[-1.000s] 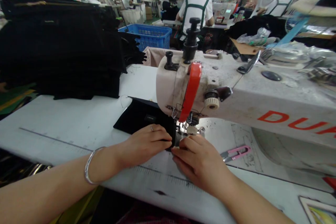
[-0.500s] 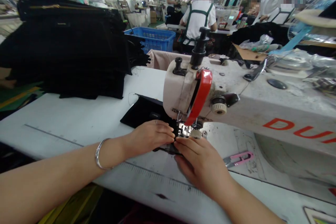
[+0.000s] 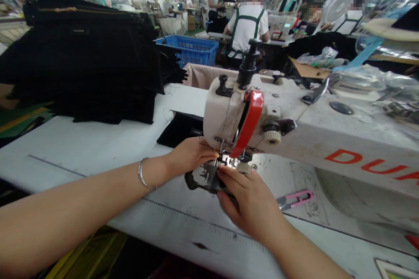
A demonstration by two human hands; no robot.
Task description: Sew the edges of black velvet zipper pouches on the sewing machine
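Observation:
A white sewing machine point(image 3: 294, 117) with a red lever guard point(image 3: 250, 122) stands before me. A black fabric piece point(image 3: 176, 128) with a small label lies left of its needle area, partly hidden by the machine head and my hand. My left hand point(image 3: 193, 154), a bracelet at its wrist, rests on the near edge of this fabric, fingers stretched toward the presser foot point(image 3: 229, 160). On the metal plate just in front of the foot lie the outstretched fingers of my right hand point(image 3: 250, 196), thumb apart. Pink thread snips point(image 3: 297, 199) lie right of that hand.
A tall stack of black fabric pieces point(image 3: 98, 61) stands on the white table point(image 3: 108, 144) at left. Behind are a blue basket point(image 3: 196, 48) and a cloth-lined bin point(image 3: 209, 75). A person point(image 3: 248, 26) sits with their back to me. Plastic-wrapped items point(image 3: 366, 78) lie behind the machine.
The black fabric has slid away from me past the presser foot, uncovering the metal plate. My left hand has moved forward with it; my right hand has stayed nearly in place.

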